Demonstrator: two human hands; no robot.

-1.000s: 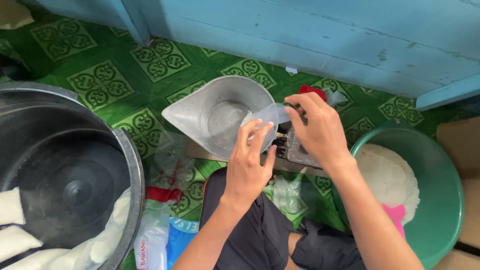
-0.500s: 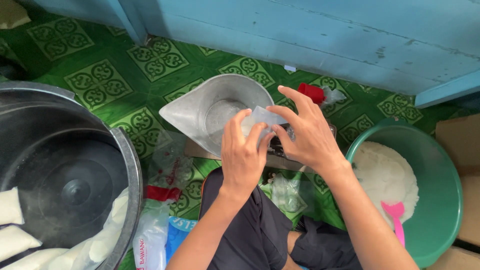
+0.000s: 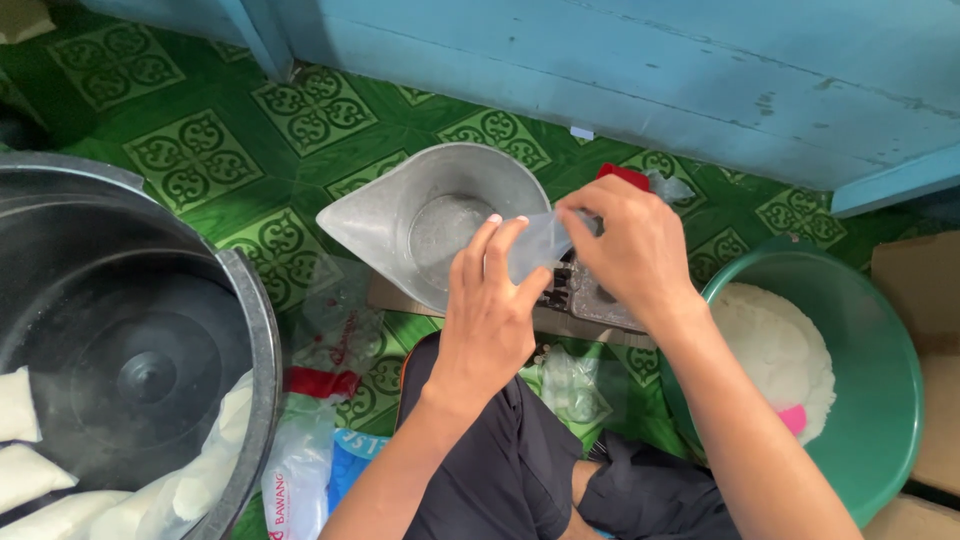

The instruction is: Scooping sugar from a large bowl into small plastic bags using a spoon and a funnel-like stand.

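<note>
My left hand (image 3: 490,310) and my right hand (image 3: 625,245) together hold a small clear plastic bag (image 3: 538,243) between them, above the edge of a grey metal jug (image 3: 430,225) with a pouring spout. The left fingers pinch the bag's left side. My right fingers grip its right end. Under the right hand lies a small dark metal device (image 3: 580,292) on a flat board. My legs in dark trousers (image 3: 520,470) fill the bottom centre.
A large black tub (image 3: 240,330) at left holds filled white bags (image 3: 30,470) along its bottom. A green basin (image 3: 870,380) at right holds white powder (image 3: 770,350) and a pink scoop (image 3: 792,418). Loose plastic bags (image 3: 330,330) lie on the green patterned floor. A blue wooden wall (image 3: 620,70) runs behind.
Both hands have shifted slightly left and up with the clear bag, which is now stretched out more between them over the jug's rim.
</note>
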